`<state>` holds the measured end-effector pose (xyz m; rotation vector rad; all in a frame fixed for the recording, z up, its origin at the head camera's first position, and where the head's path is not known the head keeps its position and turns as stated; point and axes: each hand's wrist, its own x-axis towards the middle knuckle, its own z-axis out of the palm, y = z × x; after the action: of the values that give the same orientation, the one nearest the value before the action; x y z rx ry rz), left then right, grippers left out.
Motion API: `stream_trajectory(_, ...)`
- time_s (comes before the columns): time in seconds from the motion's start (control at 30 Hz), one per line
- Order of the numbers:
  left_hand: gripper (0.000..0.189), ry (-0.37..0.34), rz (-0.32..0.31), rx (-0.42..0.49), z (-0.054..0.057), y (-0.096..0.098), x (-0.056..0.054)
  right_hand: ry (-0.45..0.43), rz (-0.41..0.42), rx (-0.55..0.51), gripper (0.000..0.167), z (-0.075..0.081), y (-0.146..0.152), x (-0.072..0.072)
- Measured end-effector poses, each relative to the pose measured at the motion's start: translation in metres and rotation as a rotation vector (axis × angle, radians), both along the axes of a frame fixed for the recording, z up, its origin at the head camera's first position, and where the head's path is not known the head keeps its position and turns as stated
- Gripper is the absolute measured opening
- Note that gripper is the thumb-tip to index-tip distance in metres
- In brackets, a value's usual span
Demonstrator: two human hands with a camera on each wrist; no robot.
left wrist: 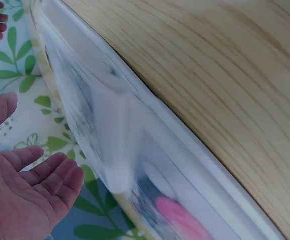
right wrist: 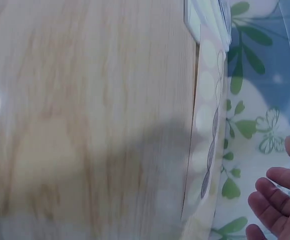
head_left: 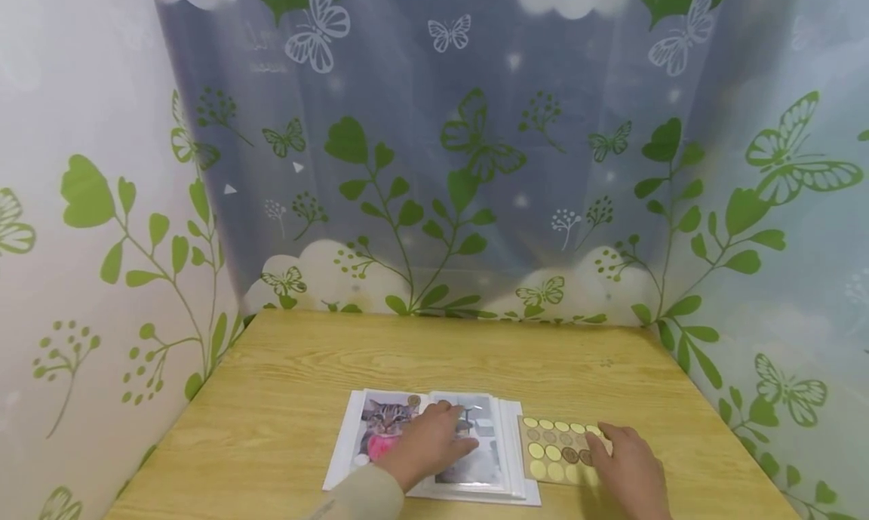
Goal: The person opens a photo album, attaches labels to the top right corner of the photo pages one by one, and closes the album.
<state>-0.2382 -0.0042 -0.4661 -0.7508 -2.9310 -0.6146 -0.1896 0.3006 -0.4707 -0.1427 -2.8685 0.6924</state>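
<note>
Seeing open photo album [head_left: 345, 444] on table [head_left: 441, 354], well short of far edge, with sheet of round stickers [head_left: 555, 453] just beside album's right edge. Left hand [head_left: 433, 441]: over right page [head_left: 478, 471], fingers loosely extended, gripping nothing; can't tell contact. Right hand [head_left: 627, 460]: at sheet's right side, thumb and fingers apart, nothing visibly held. Best bet: flatten page with left, lift one sticker by rim, slowly.
</note>
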Motion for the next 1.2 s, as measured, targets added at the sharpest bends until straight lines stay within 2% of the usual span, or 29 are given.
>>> stream_trajectory(0.23,0.059,-0.002,-0.002,0.014,0.003,0.024,0.003,-0.100,-0.027,0.018,0.054,0.000,0.022,0.002)
stream_trajectory(0.43,0.058,-0.009,-0.004,0.012,0.000,0.046,0.002,-0.172,-0.045,0.042,0.056,-0.006,0.038,0.003)
stream_trajectory(0.53,0.056,-0.018,0.014,0.027,0.000,0.056,0.001,-0.210,-0.052,0.040,0.057,-0.008,0.043,0.003)
stream_trajectory(0.83,0.045,-0.065,0.067,0.082,-0.004,0.081,0.002,-0.249,-0.050,0.042,0.056,-0.010,0.045,0.002)
stream_trajectory(1.03,0.041,-0.063,0.122,0.012,-0.010,0.097,0.004,-0.264,-0.058,0.056,0.055,-0.012,0.042,0.002)
stream_trajectory(1.2,0.041,0.030,0.150,-0.076,-0.018,0.108,0.005,-0.258,-0.070,0.065,0.053,-0.014,0.040,0.003)
